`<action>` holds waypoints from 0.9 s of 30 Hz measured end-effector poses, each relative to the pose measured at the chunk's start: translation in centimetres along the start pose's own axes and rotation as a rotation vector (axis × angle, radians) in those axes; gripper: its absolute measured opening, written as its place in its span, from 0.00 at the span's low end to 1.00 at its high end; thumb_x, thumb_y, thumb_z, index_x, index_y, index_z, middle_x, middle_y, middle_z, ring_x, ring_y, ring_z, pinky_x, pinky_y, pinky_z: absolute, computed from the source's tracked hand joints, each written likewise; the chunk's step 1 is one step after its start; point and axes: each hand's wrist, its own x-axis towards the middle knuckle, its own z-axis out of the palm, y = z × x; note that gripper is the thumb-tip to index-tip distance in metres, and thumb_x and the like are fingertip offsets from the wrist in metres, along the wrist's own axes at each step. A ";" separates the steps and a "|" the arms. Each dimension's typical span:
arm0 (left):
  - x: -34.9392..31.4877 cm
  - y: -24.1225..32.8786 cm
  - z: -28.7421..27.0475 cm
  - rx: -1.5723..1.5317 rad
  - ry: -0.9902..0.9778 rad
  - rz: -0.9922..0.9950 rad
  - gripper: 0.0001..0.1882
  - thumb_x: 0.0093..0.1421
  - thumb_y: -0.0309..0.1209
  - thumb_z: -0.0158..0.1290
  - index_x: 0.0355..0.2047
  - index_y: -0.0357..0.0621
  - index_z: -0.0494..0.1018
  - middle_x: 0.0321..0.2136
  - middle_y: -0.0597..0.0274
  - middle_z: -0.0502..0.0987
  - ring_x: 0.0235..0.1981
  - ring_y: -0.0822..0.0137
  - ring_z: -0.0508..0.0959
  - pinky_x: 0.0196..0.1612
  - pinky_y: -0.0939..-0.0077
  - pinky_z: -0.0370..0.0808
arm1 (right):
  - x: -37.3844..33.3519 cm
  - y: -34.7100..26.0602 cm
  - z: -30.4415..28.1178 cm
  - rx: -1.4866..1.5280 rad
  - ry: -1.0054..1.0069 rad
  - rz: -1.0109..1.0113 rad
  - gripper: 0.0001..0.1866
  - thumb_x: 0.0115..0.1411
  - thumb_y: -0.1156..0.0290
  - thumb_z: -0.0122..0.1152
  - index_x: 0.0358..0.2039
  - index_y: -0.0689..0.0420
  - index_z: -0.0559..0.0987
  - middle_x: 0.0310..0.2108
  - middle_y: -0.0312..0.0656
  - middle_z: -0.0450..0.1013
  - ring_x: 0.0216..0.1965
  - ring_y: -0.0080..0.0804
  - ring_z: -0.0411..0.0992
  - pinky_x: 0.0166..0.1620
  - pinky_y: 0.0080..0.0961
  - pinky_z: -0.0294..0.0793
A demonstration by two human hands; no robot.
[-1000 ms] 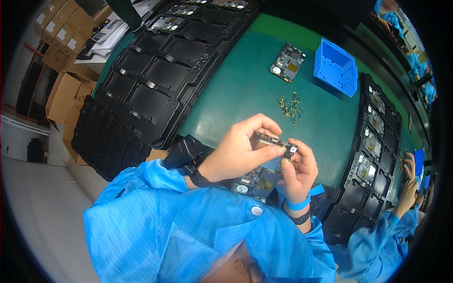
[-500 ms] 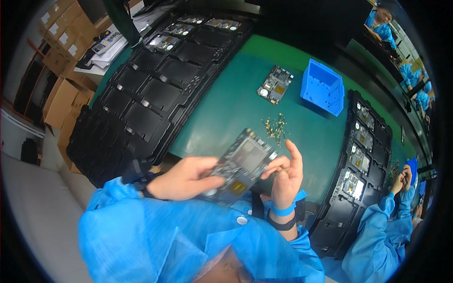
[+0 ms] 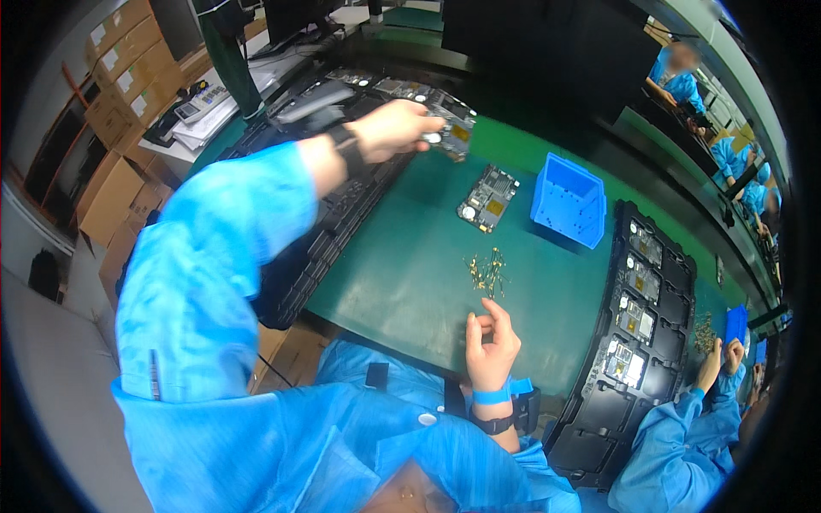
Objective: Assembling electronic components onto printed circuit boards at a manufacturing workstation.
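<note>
— What is held by the left hand (image 3: pixel 395 128)?
— A circuit board (image 3: pixel 451 128) is clamped in it, far left over the black trays (image 3: pixel 342 205).
— And the right hand (image 3: pixel 491 342)?
— Nothing is held; its fingers are loosely curled, near the brass screws (image 3: pixel 487 274) on the green bench (image 3: pixel 410 282).

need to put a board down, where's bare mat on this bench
Bare green mat lies between the left black tray stack, the loose gold pins and the right hand. Crowded: around the lying circuit board and blue bin, and the right tray.
</note>
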 end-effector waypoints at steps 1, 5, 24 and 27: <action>2.5 -0.5 0.3 -0.028 -0.012 -0.061 0.09 0.58 0.35 0.47 0.31 0.43 0.69 0.23 0.72 0.69 0.22 0.82 0.65 0.21 0.89 0.61 | 0.0 -0.3 0.2 -0.004 0.006 -0.014 0.14 0.49 0.80 0.56 0.39 0.62 0.72 0.18 0.38 0.69 0.19 0.21 0.68 0.26 0.18 0.67; 10.7 -3.4 3.8 0.044 0.061 -0.204 0.09 0.56 0.35 0.49 0.28 0.43 0.68 0.17 0.65 0.68 0.12 0.79 0.60 0.12 0.83 0.52 | 0.0 0.1 0.1 -0.061 0.046 0.003 0.14 0.46 0.79 0.58 0.37 0.59 0.73 0.18 0.41 0.72 0.18 0.31 0.72 0.23 0.24 0.69; 11.6 -7.1 8.5 0.703 0.322 0.039 0.34 0.46 0.43 0.57 0.49 0.38 0.60 0.44 0.41 0.67 0.47 0.48 0.68 0.48 0.62 0.65 | 0.2 0.5 0.4 -0.011 0.028 0.073 0.11 0.48 0.76 0.58 0.34 0.59 0.74 0.18 0.42 0.71 0.19 0.30 0.72 0.24 0.23 0.69; 13.4 -6.9 9.0 0.748 0.421 0.017 0.33 0.46 0.45 0.57 0.45 0.34 0.61 0.40 0.42 0.71 0.43 0.49 0.72 0.46 0.63 0.67 | 0.2 0.5 0.3 -0.052 -0.003 0.069 0.10 0.48 0.76 0.58 0.33 0.59 0.74 0.18 0.43 0.72 0.18 0.30 0.72 0.24 0.24 0.70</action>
